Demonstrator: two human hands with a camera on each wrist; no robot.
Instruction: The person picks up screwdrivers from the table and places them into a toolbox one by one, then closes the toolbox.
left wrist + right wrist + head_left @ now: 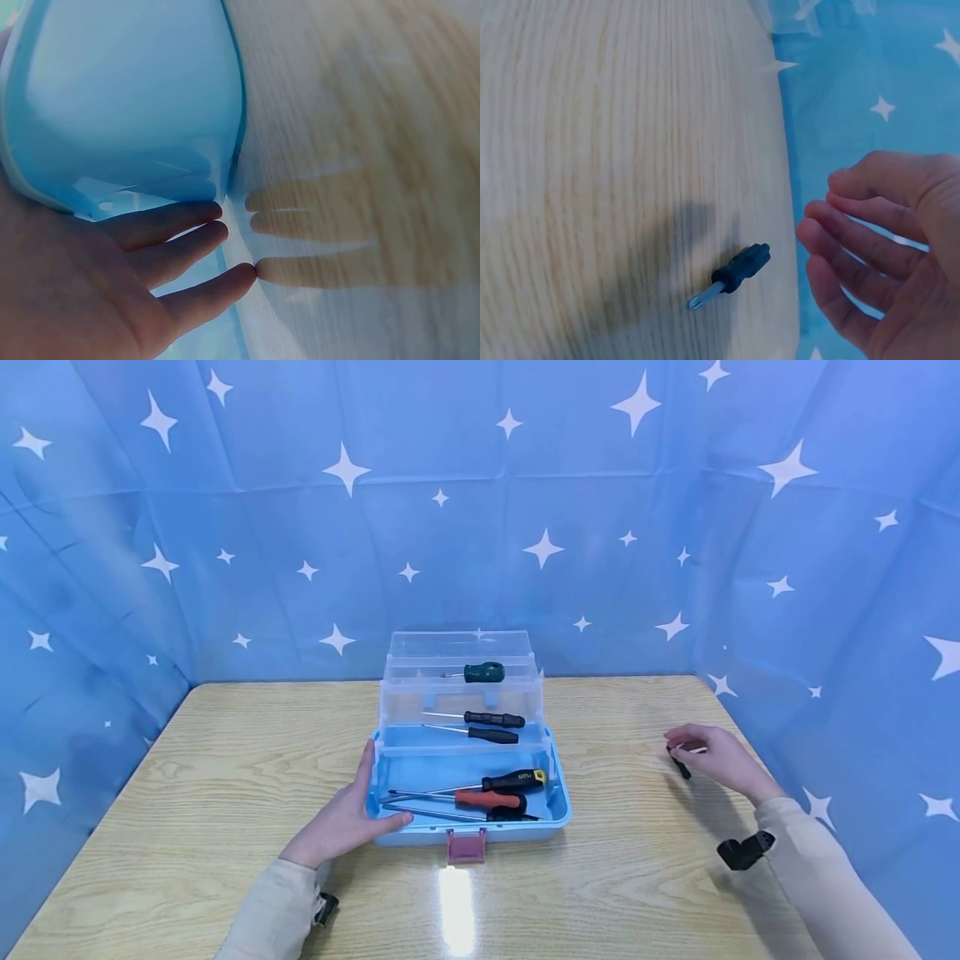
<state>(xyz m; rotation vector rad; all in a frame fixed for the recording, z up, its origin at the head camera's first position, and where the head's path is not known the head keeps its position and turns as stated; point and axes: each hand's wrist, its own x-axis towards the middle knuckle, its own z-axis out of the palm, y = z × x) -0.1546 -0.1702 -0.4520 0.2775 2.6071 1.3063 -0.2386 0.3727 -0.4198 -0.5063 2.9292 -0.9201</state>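
My left hand (348,814) rests against the left side of an open blue toolbox (566,814), thumb over its front rim. In the left wrist view its fingers (202,296) extend along the blue outer wall. To the right, my right hand (708,756) is over a short black screwdriver (682,768). The right wrist view shows that screwdriver (742,266) lying on the table, its metal tip pointing away from the hand, whose loosely bent fingers (855,259) are apart from it.
Inside the toolbox lie a black-and-yellow screwdriver (513,779), a red one (487,799) and another black one. Raised clear trays (405,693) hold a green-handled screwdriver (483,672) and two black ones. A blue star-patterned curtain (465,527) surrounds the wooden table (225,793).
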